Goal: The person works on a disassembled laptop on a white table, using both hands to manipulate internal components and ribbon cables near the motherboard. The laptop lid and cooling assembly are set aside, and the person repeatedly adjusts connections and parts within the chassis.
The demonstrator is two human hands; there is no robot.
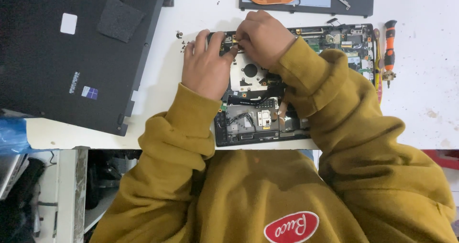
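Mustard sleeves fill the bottom of my view, both arms reaching up to an opened laptop chassis lying on the white bench at centre frame. My left hand rests flat on its upper left corner, fingers spread and gripping nothing. My right hand is curled, fingertips pinched on a small brass-coloured part at the top edge of the chassis. I judge that part light, stiff and easily dropped, best held by its edges. Loose screws lie just left of the left hand; an orange screwdriver lies at right, a black lid at upper left.
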